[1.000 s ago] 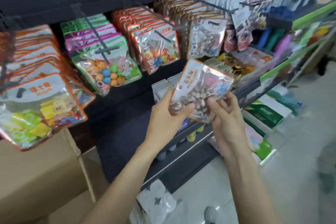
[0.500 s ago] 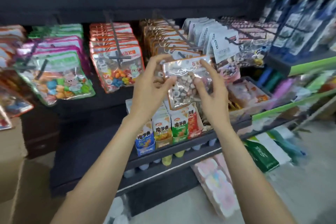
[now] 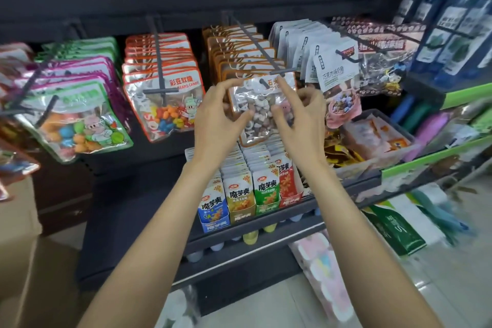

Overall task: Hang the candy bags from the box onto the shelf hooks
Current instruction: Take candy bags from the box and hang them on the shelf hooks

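Candy bag (image 3: 262, 108) up at tip of shelf hook (image 3: 257, 44), pinched between left hand (image 3: 218, 125) on its left edge and right hand (image 3: 302, 121) on its right edge. Brown-edged bags stacked on hook behind. Cardboard box (image 3: 20, 221) near left, contents hidden. Shelf tray (image 3: 266, 218) below: upright snack packets (image 3: 241, 201).

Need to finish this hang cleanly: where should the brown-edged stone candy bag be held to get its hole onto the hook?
Grip the stone candy bag by its two upper side edges, coming from the front, as the left hand and right hand do. That leaves the hang hole free and facing the hook tip. Lower down, the candy bulges.
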A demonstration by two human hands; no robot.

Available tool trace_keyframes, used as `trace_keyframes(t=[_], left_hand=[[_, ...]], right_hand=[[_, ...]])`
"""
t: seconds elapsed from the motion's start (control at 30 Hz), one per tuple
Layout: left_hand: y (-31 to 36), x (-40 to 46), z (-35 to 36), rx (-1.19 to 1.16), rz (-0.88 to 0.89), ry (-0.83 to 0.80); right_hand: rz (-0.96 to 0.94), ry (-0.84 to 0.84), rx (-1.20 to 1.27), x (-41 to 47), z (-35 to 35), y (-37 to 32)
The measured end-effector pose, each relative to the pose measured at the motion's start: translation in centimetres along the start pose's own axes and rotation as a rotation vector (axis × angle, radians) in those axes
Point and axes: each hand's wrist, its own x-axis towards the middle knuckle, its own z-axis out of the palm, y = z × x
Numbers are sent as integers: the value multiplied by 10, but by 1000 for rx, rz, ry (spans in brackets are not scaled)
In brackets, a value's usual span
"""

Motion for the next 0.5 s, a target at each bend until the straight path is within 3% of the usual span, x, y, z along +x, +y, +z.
trace_keyframes(t=[0.17, 0.5], left_hand=[[-10, 10, 10, 179, 81, 42], [-8, 0, 8, 163, 151, 35]], right_hand=[[-88, -32, -290, 18, 9, 7], [-142, -79, -291, 15, 5, 12]])
